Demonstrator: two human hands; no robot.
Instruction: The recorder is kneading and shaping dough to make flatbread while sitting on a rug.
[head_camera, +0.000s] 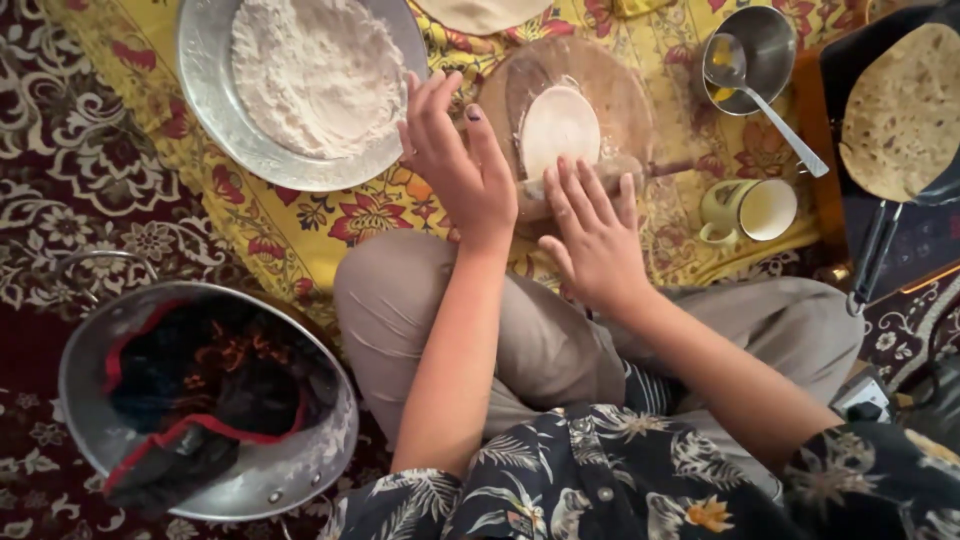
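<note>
Lying flat on the round wooden board (610, 80), the dough disc (558, 128) looks soft, light and easily torn — best lifted by sliding fingers under its rim. A rolling pin (640, 172) sits at the disc's near edge under the right hand (598, 235), whose fingers are spread flat, gripping nothing. The left hand (455, 165) hovers open beside the board. A flour tray (215, 100) lies to the left.

No packages, labels, signs, screens.
</note>
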